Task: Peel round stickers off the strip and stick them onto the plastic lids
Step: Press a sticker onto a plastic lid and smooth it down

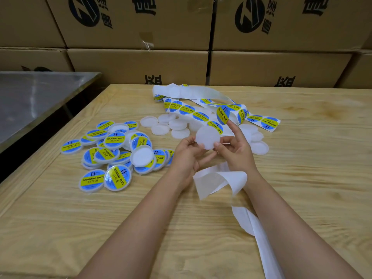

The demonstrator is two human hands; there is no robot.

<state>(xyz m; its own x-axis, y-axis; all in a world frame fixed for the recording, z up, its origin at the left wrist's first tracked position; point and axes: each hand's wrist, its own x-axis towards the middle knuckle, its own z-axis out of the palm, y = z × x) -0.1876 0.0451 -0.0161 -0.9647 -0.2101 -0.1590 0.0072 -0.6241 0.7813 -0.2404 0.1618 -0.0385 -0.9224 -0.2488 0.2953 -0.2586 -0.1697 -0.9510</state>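
Hands, left [186, 156] and right [236, 151], pinch a blank lid [208, 136], rim partly hidden

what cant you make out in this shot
Head view only:
- Blank lid far face: turned away, edges covered by the left hand and right hand.
- Backing strip end: cut off by the bottom edge.
- Sticker small print: too small.
- Lower lids in labelled pile: covered by upper ones.

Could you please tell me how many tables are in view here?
2. The wooden table in front holds the lids and sticker strip; a metal-topped table stands beside it at the far left. Cartons behind could hide more.
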